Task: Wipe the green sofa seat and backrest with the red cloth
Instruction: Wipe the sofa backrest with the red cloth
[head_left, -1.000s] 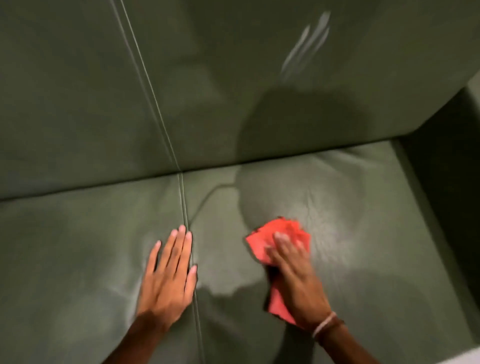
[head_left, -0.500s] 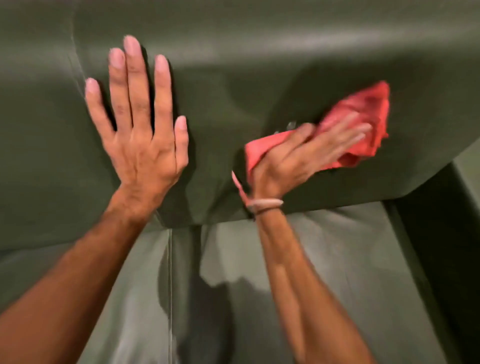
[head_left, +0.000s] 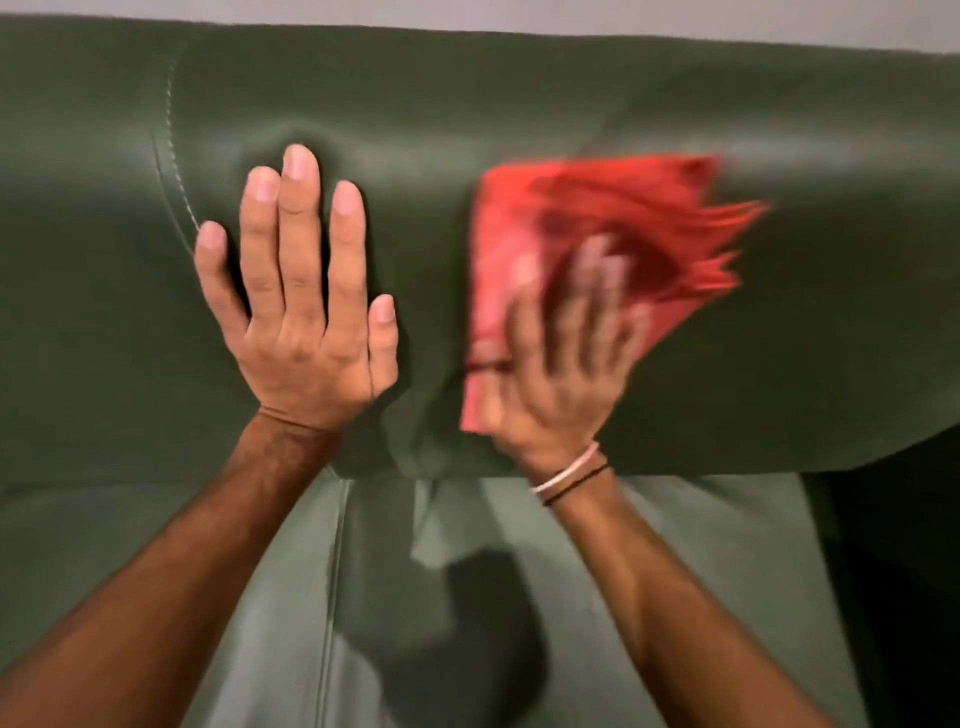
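The green sofa backrest (head_left: 519, 104) fills the upper half of the view and the green seat (head_left: 701, 545) lies below it. My left hand (head_left: 301, 306) is flat and spread against the backrest, just right of a stitched seam. My right hand (head_left: 561, 353) presses the red cloth (head_left: 597, 218) against the backrest to the right of my left hand. Cloth and right hand are blurred by motion. The cloth reaches above and to the right of my fingers.
A stitched seam (head_left: 169, 171) runs down the backrest at left, and a seat seam (head_left: 332, 597) divides the cushions below. The dark inner side of the armrest (head_left: 893, 571) closes the seat at right. A pale wall strip (head_left: 467, 13) shows above the backrest.
Both hands went from the seat up onto the backrest. Since half a second ago the right hand with the cloth has turned upright and the cloth sits higher; the view has tilted up.
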